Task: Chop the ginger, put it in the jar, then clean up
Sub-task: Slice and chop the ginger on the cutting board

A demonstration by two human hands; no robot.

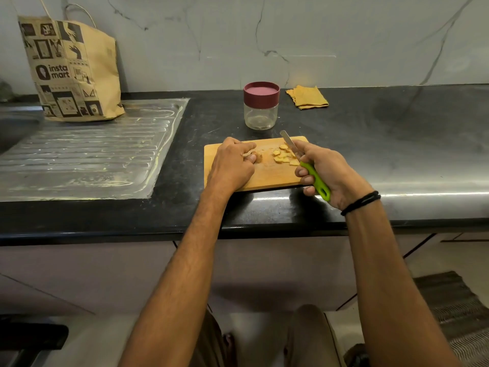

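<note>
Right grip: fingers curled round the green handle of the knife, forefinger stretched along the back of the narrow steel blade, probably to steer the tip. The blade slants up and away, its point lifted over the board's far edge; whether the edge touches the board, cannot tell.

Left grip: palm down, fingertips pinching the uncut ginger stub against the board and pinning it so it cannot roll. The knuckles are bent, which keeps the fingertips back from the cutting line.

Ginger slices: a small heap of pale yellow, irregular flat chips between stub and blade. They lie on the right of the board, the knife side, clear of the holding hand.

Cutting board: rectangular, smooth light wood, flat on the worktop near its front edge; some fine crumbs show on it.

Jar: clear, round, squat, just behind the board. Its maroon lid is on and nothing shows inside. Judgement: chopping under way, filling not yet begun.

Yellow cloth: folded, coarse weave, right of the jar by the wall, handy for wiping.

The worktop is black speckled stone. A ribbed steel drainboard lies to the left, and a printed paper bag stands at its back
</note>
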